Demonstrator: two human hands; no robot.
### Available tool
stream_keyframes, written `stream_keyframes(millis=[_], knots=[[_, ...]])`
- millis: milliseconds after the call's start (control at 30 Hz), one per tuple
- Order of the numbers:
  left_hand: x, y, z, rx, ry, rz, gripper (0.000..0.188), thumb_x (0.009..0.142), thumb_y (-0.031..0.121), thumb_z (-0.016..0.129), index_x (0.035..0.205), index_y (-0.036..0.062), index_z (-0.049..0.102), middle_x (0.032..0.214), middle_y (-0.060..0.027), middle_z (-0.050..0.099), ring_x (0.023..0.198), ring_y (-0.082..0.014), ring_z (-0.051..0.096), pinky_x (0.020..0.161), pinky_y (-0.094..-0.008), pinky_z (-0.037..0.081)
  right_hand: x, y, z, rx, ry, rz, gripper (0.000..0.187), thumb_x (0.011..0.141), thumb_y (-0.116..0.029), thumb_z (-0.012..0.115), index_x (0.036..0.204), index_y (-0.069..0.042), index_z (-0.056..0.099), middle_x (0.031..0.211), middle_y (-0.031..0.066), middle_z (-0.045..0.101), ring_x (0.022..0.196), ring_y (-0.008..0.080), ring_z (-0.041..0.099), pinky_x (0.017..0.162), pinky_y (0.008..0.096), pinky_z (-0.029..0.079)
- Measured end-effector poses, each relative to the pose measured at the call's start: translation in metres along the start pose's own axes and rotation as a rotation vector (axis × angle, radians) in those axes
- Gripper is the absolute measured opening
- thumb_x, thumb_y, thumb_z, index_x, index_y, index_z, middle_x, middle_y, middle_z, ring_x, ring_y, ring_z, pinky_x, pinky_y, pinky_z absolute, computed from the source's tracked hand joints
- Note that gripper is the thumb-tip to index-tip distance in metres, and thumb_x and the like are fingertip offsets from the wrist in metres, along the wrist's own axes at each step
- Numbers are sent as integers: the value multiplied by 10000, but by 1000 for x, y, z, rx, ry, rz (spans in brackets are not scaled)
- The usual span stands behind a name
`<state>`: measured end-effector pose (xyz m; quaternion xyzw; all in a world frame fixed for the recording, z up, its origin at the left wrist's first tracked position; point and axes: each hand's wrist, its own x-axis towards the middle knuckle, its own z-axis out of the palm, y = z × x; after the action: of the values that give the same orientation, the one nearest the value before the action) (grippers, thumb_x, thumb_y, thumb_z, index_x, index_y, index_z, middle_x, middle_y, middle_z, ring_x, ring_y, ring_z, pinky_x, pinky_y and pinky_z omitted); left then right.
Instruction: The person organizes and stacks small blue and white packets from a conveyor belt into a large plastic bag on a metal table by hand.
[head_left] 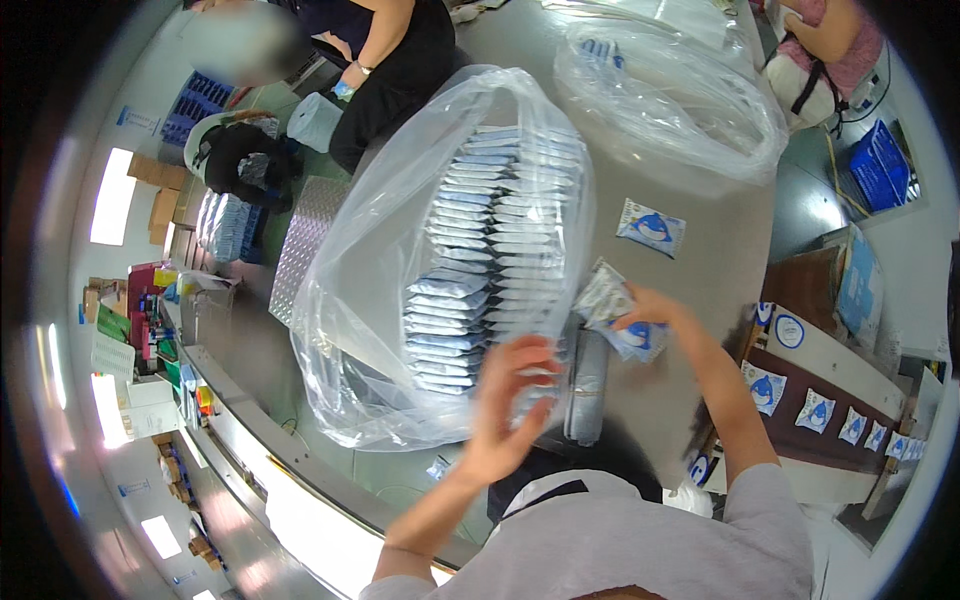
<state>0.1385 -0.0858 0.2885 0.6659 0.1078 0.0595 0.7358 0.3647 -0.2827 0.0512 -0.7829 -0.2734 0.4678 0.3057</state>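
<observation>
In the head view, our right hand (652, 308), right of centre, pinches white-and-blue packets (604, 292), fingers narrow around them; we cannot tell how many. Our left hand (508, 398), low centre, has its fingers spread, holding nothing we can see, before the clear bag (345, 340) with its packet rows (445, 310). We would grip lightly and keep edges aligned, since the packets look soft. The grey roll (588, 390) between our hands and the loose film could obstruct us. A loose packet (652, 229) lies upper right; the belt (789, 402), lower right, carries more.
</observation>
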Motion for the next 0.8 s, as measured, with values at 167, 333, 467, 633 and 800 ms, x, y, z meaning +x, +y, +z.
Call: stream_keyframes(millis=[167,333,467,633,800], knots=[[52,107,-112,1478,229,379,660,640,118,762,1236,68,485,1280,-166,446,1144,-385,435,977,-468,348,-73,-43,-43,529,177,28,988,557,-265,838,1361,20,341,1312,150,484,1203,276,467,1032,350,338],[118,50,-227,1687,142,-126,665,700,164,684,1299,76,409,1117,-241,558,887,-452,594,761,-497,497,-2,-186,-12,167,320,-523,990,588,-213,823,1383,9,277,1316,154,474,1205,276,470,1023,352,346],[130,62,-237,1525,166,67,496,712,80,585,1202,82,507,811,-215,644,796,-425,613,742,-494,498,87,-281,41,-642,501,-466,950,625,-385,788,1360,-10,318,1225,176,506,1121,359,501,963,431,387],[93,94,-218,1368,217,245,453,705,94,635,1153,73,569,953,-186,642,894,-354,609,783,-419,485,187,-258,145,-884,519,-521,950,683,-653,627,1342,-21,364,1252,191,468,1194,370,413,901,621,347],[15,125,-162,884,67,411,394,712,13,665,1098,-11,588,1040,-161,593,942,-353,585,813,-378,485,166,-235,131,-823,571,-477,1009,710,-757,489,1378,-17,337,1362,211,390,1190,394,417,919,648,314]])
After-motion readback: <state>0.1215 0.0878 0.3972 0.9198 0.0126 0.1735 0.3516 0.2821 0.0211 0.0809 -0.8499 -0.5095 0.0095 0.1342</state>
